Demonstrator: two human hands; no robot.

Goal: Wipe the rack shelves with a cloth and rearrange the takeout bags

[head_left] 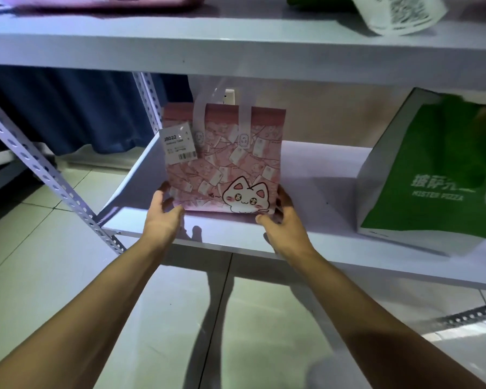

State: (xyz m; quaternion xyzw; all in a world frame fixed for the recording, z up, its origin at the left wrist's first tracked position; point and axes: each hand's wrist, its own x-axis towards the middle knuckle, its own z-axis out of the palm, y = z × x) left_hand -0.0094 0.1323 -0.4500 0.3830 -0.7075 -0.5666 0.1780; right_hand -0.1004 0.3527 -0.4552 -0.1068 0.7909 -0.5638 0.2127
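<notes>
Two hands bracket the pink bag (225,161), a cat-print takeout bag standing upright on the lower shelf (314,175) of the rack. The left hand (163,217) presses its fingers against the bag's lower left corner; the right hand (285,223) cups the lower right corner, thumb at the front along the base. Each grip is half-closed against a side of the bag, neither one fully wrapped round it, so the bag is pinched between the two palms; whether it is lifted or resting on the shelf I cannot tell.

A white ticket (179,143) hangs at the bag's upper left, and pale translucent handles (222,108) rise from its folded top. The bag looks like thin paper or film: probably light, with stiff flat faces that would crease if squeezed hard. Holding it low, at both bottom corners, seems the safe way; the handles look flimsy.

To the right of the pink bag, well apart, a green bag (432,175) leans on the same shelf. Above it runs the upper shelf (180,43), carrying more items at the edge of view. Left of the bag stands a perforated rack post (48,169). No cloth is in view.
</notes>
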